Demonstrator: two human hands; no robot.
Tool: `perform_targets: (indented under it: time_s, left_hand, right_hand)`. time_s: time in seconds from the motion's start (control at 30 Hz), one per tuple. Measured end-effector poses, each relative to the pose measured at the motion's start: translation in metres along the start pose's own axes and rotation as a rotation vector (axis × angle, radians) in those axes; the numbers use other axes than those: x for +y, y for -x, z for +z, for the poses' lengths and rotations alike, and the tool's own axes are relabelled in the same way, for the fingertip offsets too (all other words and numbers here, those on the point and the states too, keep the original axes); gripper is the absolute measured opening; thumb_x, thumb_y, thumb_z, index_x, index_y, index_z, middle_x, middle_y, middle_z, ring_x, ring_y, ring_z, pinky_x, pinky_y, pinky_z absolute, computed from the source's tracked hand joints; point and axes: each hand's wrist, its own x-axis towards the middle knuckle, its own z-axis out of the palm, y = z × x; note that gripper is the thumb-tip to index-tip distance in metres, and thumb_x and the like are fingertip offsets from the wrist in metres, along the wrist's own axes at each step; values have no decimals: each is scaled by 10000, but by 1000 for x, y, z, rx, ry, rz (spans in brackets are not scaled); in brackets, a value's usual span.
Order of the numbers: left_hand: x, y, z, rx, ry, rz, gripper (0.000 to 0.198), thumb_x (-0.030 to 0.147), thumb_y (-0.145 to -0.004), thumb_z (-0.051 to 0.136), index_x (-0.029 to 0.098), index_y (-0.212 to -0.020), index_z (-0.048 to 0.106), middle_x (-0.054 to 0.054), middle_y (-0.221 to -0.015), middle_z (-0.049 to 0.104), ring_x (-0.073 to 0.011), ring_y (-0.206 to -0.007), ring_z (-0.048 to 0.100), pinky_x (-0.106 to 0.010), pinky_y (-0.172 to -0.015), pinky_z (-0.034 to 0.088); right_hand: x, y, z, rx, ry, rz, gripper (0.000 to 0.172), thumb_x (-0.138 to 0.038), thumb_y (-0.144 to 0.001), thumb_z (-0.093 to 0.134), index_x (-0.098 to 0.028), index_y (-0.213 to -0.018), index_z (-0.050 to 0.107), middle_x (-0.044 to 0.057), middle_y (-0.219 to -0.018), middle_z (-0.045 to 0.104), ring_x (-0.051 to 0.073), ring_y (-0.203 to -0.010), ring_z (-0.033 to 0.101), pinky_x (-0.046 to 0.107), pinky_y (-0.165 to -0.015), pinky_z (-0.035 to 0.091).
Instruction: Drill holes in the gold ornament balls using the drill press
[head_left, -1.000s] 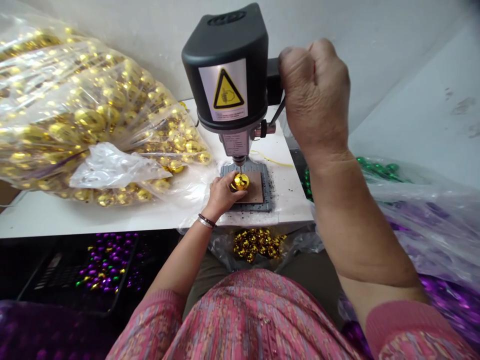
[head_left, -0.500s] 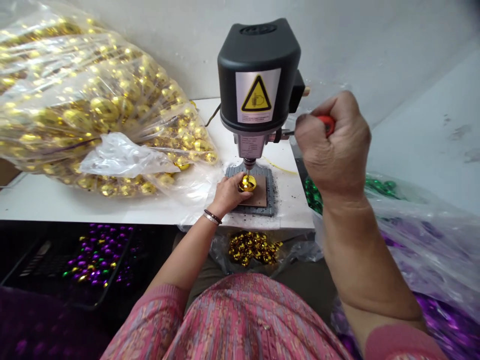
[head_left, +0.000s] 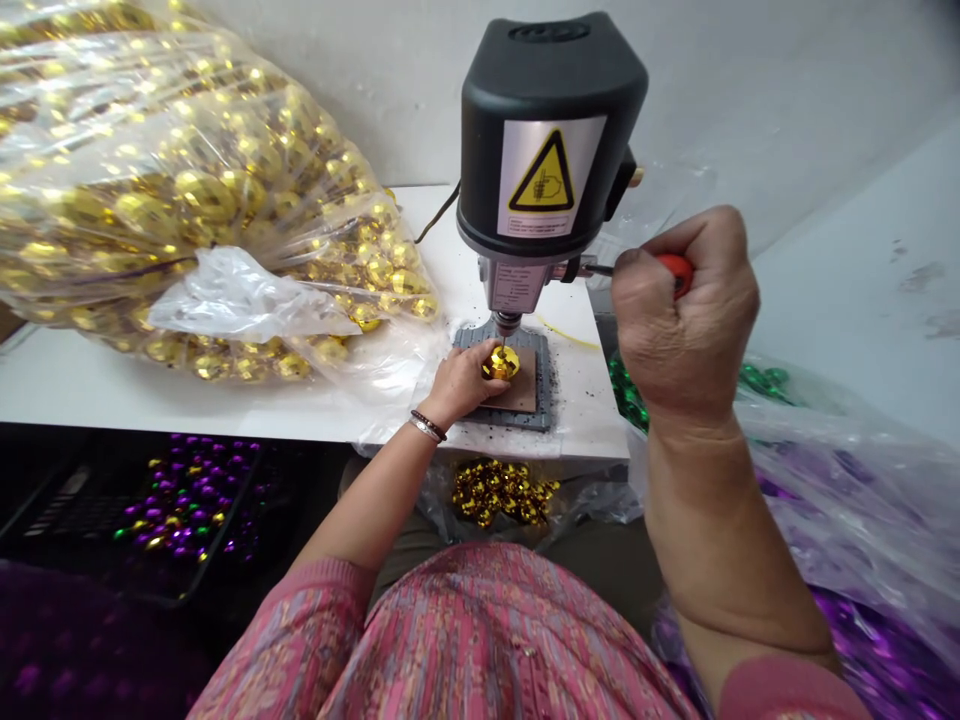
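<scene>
My left hand (head_left: 466, 384) pinches a shiny gold faceted ball (head_left: 504, 363) between thumb and fingers. The ball rests on a brown board (head_left: 523, 392) on the grey base of a small black drill press (head_left: 551, 140). Directly above the ball is the thin bit below the chuck (head_left: 508, 322); it appears to reach the ball's top. My right hand (head_left: 686, 310) is wrapped round the red-knobbed feed lever (head_left: 679, 272) at the press's right side.
A big clear bag of gold balls (head_left: 217, 200) covers the left of the white table (head_left: 97, 405). Gold beads (head_left: 502, 492) lie in plastic at my lap. A dark crate with purple, gold and green beads (head_left: 187, 500) stands low left. Bagged green and purple beads (head_left: 862, 500) are at right.
My right hand has brought the lever slightly lower, with the chuck and bit nearer the ball. My left hand keeps its hold. The view has shifted a little.
</scene>
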Motion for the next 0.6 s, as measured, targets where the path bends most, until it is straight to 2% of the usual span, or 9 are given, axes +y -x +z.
perform_targets:
  time_s: [0.3,0.43,0.6]
  left_hand:
    - [1,1,0,0,4,-19,671,332,-773,821,277,-1410,620,-66,-1183,748,-302,-1093,637,-366,-918,512]
    - [1,2,0,-4,-6,-28,671,340,-778,812,267,-1415,616,-71,-1179,750,-302,-1085,637,-375,-924,512]
    - [0,2,2,-2,8,-28,659,347,-771,813,288,-1400,625,-52,-1178,753,-292,-1088,637,-372,-942,508]
  right_hand:
    - [16,34,0,-20,130,-88,116,-303,-877,501,-237,-794,452,-34,-657,463,107,-581,429,285,-610,427]
    - [24,40,4,39,134,-177,110,-306,-902,485,-229,-824,476,-31,-666,493,109,-589,465,276,-599,425]
    - [34,49,11,108,146,-205,146,-344,-941,470,-231,-853,500,-14,-686,503,119,-609,491,284,-605,427]
